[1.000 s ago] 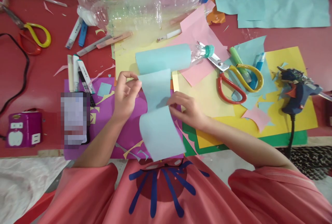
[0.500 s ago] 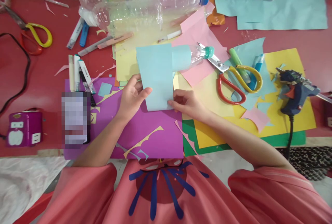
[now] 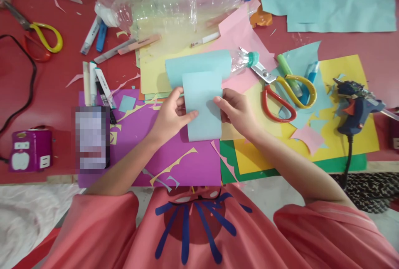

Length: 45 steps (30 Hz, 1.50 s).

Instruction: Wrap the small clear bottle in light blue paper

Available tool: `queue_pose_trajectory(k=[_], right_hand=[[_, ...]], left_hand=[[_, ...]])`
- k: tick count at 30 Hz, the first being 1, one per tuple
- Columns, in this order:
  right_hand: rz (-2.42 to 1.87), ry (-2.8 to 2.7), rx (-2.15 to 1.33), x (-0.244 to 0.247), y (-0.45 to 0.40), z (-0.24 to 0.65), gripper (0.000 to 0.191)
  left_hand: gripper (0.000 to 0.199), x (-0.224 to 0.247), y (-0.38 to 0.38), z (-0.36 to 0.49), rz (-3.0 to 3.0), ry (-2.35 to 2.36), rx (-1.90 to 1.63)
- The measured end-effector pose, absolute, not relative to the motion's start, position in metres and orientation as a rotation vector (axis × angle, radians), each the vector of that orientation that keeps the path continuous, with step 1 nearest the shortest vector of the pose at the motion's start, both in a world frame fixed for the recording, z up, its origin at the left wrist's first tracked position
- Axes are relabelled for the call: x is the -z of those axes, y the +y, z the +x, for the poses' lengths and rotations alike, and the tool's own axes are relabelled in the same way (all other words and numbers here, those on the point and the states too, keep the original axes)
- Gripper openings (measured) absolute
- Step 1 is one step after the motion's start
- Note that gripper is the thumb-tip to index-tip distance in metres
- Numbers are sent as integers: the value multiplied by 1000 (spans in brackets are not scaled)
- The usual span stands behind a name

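Between my two hands I hold a light blue sheet of paper (image 3: 203, 109) upright, above purple paper (image 3: 174, 169). My left hand (image 3: 173, 115) grips its left edge, thumb in front and fingers behind. On the right edge, my right hand (image 3: 235, 109) pinches it with the thumb across the front. Just behind the sheet lies a clear plastic bottle (image 3: 238, 61) wrapped in light blue paper, its green cap (image 3: 253, 59) pointing right. Large scissors (image 3: 277, 86) with red and yellow handles rest open to the right of the bottle.
A glue gun (image 3: 358, 113) lies on yellow paper at the right. Several markers (image 3: 93, 84) and a phone (image 3: 92, 138) are at the left, with another pair of scissors (image 3: 43, 38). Clear plastic bottles (image 3: 162, 11) fill the back. Paper scraps (image 3: 174, 165) are scattered about.
The light blue sheet has moved right and a little toward me, uncovering more of the wrapped bottle. My right hand has shifted up along the sheet's right edge; both hands still grip it.
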State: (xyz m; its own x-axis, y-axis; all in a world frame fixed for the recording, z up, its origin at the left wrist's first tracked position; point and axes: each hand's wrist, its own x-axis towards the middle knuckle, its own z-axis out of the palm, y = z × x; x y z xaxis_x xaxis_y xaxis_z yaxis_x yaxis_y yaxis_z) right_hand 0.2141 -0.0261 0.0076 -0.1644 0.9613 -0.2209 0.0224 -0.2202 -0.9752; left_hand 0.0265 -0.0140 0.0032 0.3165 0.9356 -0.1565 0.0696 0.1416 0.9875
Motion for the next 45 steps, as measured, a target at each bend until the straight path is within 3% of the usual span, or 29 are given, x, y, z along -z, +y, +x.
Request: queue_pose_trajectory(k=[7,17,45], right_hand=[[-1272,-1249,-1578,-4,-28,211,28],[-1306,-1192,-1441,1,-29,211,48],[-1244,-1190,-1530,4,-26,217,41]], left_hand=[[43,4,-8,25,1528,1142,-958],[32,5,-9,31,1620,1080,-906],[20,12,-12,23,1576,1072,-921]])
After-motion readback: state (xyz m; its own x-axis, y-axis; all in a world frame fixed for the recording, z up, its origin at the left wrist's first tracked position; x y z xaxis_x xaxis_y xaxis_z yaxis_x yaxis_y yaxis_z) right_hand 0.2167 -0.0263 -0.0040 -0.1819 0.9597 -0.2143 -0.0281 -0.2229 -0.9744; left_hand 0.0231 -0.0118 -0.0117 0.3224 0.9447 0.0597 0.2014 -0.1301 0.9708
